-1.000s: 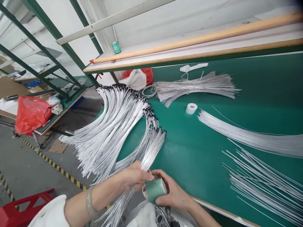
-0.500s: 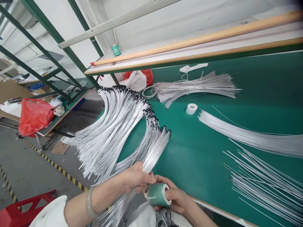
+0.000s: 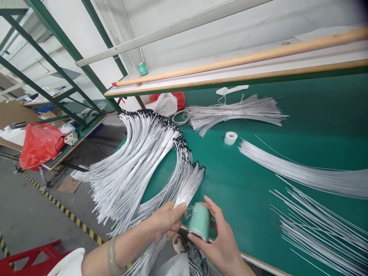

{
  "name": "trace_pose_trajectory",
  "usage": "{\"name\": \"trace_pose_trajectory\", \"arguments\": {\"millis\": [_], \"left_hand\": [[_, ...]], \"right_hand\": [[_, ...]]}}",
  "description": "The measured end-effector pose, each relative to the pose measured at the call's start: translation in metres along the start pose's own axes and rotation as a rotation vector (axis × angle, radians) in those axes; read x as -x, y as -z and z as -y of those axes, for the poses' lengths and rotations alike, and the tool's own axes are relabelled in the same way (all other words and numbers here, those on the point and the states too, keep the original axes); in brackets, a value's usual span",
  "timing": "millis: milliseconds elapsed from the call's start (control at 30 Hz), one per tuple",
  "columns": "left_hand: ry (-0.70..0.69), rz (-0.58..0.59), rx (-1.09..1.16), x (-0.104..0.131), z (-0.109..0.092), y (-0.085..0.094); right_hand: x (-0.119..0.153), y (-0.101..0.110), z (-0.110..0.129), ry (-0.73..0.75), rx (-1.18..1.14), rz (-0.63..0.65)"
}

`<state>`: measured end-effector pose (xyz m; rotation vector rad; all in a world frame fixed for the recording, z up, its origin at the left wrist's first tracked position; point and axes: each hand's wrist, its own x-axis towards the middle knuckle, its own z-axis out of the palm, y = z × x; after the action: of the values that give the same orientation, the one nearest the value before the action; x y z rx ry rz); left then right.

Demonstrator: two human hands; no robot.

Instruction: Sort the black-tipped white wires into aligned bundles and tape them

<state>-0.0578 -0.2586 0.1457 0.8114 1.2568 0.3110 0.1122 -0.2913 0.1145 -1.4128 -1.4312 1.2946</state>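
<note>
My left hand [image 3: 168, 219] is closed around a bundle of thin white wires [image 3: 190, 185] with black tips at the upper end; their loose ends hang below my fist. In my right hand [image 3: 225, 239], just to the right, is a roll of green film [image 3: 200, 220], gripped between thumb and fingers and standing nearly upright. A thin clear strip seems to stretch from the roll to the bundle by my left thumb. Left of my hands, a large fanned pile of black-tipped white wires [image 3: 135, 161] covers the table edge.
On the green table [image 3: 227, 184] lie a tied wire bundle [image 3: 235, 113], a white tape roll [image 3: 230, 138] and more loose wires [image 3: 293, 168] at right. A shelf [image 3: 230, 74] with a wooden pole [image 3: 244, 59] runs above the back. A red stool [image 3: 31, 260] stands lower left.
My right hand has turned the green roll from lying sideways to nearly upright and moved it up and right, away from my left fist. My left hand keeps its hold on the wires.
</note>
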Motion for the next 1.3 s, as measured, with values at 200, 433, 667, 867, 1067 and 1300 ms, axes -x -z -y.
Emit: {"name": "trace_pose_trajectory", "arguments": {"millis": [200, 433, 667, 867, 1067, 1300], "left_hand": [[-0.078, 0.052, 0.074, 0.002, 0.0, -0.002], [0.023, -0.061, -0.043, 0.003, -0.006, -0.012], [0.061, -0.11, -0.087, 0.001, -0.009, -0.02], [-0.012, -0.153, -0.327, -0.003, -0.007, -0.025], [-0.082, -0.146, -0.528, -0.004, -0.004, -0.027], [-0.129, -0.279, -0.698, -0.003, -0.005, -0.033]], "right_hand": [[-0.006, -0.008, 0.001, 0.175, 0.206, -0.028], [-0.011, -0.003, 0.006, 0.286, 0.312, 0.024], [-0.005, -0.009, -0.014, 0.09, 0.216, 0.03], [-0.013, -0.004, -0.01, -0.027, 0.133, 0.134], [-0.021, 0.007, -0.017, -0.013, -0.05, 0.387], [-0.013, -0.032, -0.06, 0.107, -0.002, -0.071]]}}
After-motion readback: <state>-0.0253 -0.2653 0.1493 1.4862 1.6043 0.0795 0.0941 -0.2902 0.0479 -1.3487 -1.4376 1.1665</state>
